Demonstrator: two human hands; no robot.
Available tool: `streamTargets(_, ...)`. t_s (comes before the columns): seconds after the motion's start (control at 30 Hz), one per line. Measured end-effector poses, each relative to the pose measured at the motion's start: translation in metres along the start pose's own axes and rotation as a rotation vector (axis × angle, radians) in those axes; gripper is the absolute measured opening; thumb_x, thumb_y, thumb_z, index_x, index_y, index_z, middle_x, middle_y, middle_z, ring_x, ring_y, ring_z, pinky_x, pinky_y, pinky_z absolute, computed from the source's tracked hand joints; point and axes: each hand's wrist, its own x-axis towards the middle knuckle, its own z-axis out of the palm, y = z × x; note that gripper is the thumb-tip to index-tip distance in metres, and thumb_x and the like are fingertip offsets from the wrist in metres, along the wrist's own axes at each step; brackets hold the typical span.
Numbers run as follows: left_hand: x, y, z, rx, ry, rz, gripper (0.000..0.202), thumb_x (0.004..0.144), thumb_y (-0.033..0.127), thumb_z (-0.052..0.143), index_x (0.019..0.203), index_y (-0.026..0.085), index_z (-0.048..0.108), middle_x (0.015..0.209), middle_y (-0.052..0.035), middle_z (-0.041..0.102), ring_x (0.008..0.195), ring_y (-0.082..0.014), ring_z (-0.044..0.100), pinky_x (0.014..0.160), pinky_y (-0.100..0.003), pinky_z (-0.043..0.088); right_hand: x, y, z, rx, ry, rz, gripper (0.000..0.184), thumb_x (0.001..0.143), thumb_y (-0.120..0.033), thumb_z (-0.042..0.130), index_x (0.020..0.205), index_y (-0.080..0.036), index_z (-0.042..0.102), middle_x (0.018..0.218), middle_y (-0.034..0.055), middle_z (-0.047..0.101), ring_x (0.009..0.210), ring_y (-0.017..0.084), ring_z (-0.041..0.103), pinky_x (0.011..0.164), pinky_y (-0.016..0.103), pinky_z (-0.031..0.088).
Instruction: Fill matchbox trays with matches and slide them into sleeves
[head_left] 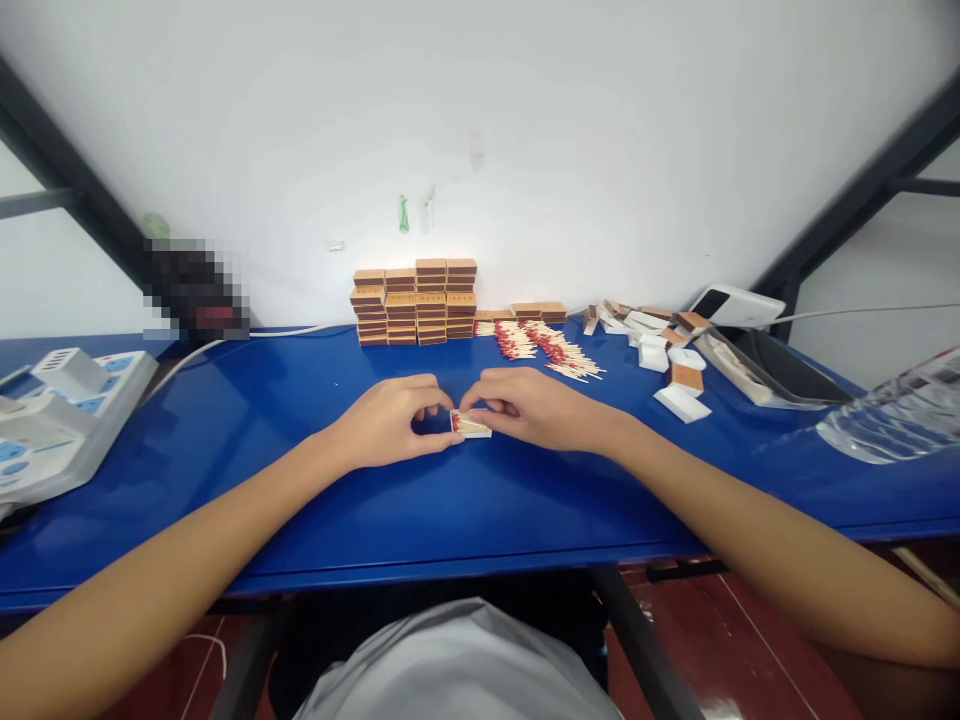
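A small white matchbox tray (471,426) filled with red-tipped matches lies on the blue table (300,470) between my hands. My left hand (394,420) pinches its left end, fingers curled. My right hand (525,408) grips its right side with bent fingers. Behind them lies a loose pile of red-tipped matches (546,349). A stack of orange matchboxes (416,302) stands against the white wall.
Several empty white trays and orange sleeves (664,350) are scattered at the right. A power strip (56,415) sits at the far left, a clear plastic bag (896,415) at the far right, and a phone (735,305) lies near the wall.
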Motion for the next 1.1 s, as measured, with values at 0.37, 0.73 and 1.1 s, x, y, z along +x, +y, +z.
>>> streamTargets(0.37, -0.001, -0.002, 0.0, -0.003, 0.006, -0.013, 0.033, 0.095, 0.05, 0.077, 0.112, 0.022, 0.08, 0.096, -0.0031, 0.07, 0.079, -0.0167, 0.065, 0.07, -0.029, 0.049, -0.019, 0.042, -0.051, -0.403, -0.059, 0.477, 0.019, 0.099, -0.029, 0.061, 0.095, -0.018, 0.076, 0.091, 0.0101, 0.076, 0.078, 0.022, 0.063, 0.07, 0.032, 0.037)
streamTargets(0.73, -0.001, -0.002, 0.0, -0.002, -0.008, -0.016, 0.032, 0.095, 0.05, 0.077, 0.111, 0.022, 0.079, 0.095, -0.0025, 0.069, 0.078, -0.0159, 0.064, 0.07, -0.03, 0.048, -0.039, 0.083, -0.072, -0.36, -0.272, 0.706, 0.012, 0.089, -0.021, 0.066, 0.077, -0.021, 0.069, 0.079, 0.0042, 0.071, 0.071, 0.02, 0.06, 0.064, 0.032, 0.036)
streamTargets(1.1, -0.001, -0.003, 0.0, 0.005, -0.005, -0.013, 0.035, 0.095, 0.052, 0.077, 0.111, 0.022, 0.079, 0.097, -0.0025, 0.07, 0.079, -0.0159, 0.065, 0.069, -0.029, 0.048, -0.043, 0.094, -0.073, -0.356, -0.263, 0.683, 0.012, 0.084, -0.023, 0.066, 0.072, -0.021, 0.063, 0.071, 0.003, 0.065, 0.066, 0.019, 0.055, 0.063, 0.033, 0.032)
